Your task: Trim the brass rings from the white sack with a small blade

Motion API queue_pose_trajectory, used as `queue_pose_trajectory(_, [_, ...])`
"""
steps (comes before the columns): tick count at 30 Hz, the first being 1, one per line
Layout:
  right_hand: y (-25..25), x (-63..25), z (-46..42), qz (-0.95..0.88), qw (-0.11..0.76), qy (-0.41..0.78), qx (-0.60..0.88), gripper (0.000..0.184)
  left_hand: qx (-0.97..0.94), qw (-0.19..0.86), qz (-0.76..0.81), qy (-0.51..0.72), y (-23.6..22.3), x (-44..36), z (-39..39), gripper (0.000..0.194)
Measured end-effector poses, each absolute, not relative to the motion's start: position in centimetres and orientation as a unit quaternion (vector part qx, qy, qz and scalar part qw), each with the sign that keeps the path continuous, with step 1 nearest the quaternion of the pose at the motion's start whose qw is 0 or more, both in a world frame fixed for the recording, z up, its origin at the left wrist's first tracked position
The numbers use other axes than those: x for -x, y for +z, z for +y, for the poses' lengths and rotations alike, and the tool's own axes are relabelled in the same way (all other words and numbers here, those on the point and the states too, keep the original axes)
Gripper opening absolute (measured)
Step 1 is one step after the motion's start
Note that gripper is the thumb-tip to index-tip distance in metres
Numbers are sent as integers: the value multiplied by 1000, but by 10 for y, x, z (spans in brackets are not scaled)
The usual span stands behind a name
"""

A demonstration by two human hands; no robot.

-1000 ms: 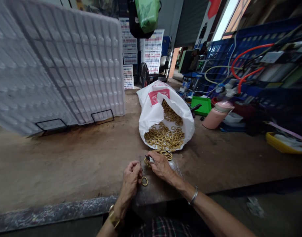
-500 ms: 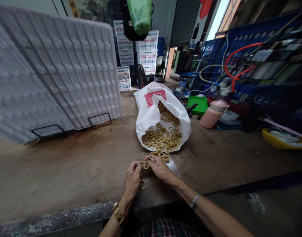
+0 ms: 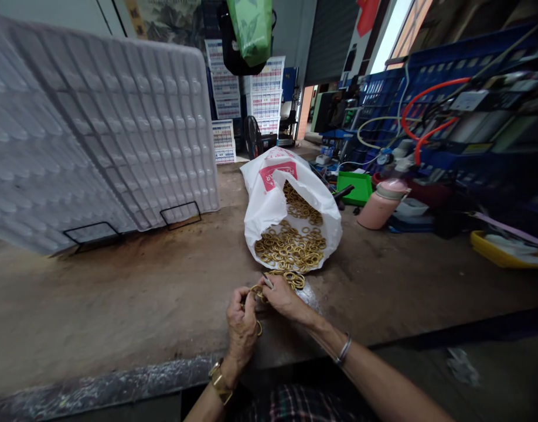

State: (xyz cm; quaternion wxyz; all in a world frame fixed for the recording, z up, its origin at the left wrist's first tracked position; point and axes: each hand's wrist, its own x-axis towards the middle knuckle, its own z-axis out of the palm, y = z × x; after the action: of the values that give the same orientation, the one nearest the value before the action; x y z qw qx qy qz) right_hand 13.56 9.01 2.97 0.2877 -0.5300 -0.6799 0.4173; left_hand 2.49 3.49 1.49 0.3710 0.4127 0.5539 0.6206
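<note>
My left hand is closed, its thumb and fingers pinching a brass-coloured ring. Close against that ring, my right hand grips a small slim tool with a dark pointed end; its exact kind is unclear. Another ring lies on the table, partly hidden behind my left hand. Several loose rings rest just beyond my right hand. Behind them a white plastic bag lies on its side, its mouth towards me, with a heap of similar rings inside.
Ribbed translucent plastic panels stand on wire holders at the left of the table. To the right are a pink bottle, a green tray and a yellow tray. Orange hoses hang near blue crates.
A ring has come into my left fingers, and my hands have drawn together around it. My left hand now covers part of the ring on the table. The view has shifted slightly.
</note>
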Motion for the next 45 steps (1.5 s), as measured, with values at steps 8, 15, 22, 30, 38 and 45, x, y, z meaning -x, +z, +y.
queue_pose_trajectory(8, [38, -130, 81, -720, 289, 353, 523, 14, -253, 557, 508, 606, 11, -25, 41, 35])
queue_pose_trajectory(15, [34, -130, 73, -720, 307, 355, 511, 13, -206, 592, 462, 627, 12, -34, 43, 39])
queue_pose_trajectory(22, [35, -139, 73, -733, 347, 292, 507, 18, -241, 561, 491, 621, 9, -33, 43, 39])
queue_pose_trajectory(30, [37, -140, 75, -696, 357, 396, 481, 17, -316, 535, 521, 585, 19, -33, 39, 36])
queue_pose_trajectory(38, [40, -139, 80, -643, 397, 436, 489, 19, -257, 682, 445, 520, 24, -23, 42, 40])
queue_pose_trajectory(45, [41, -138, 78, -644, 395, 439, 486, 18, -243, 711, 412, 515, 27, -18, 40, 34])
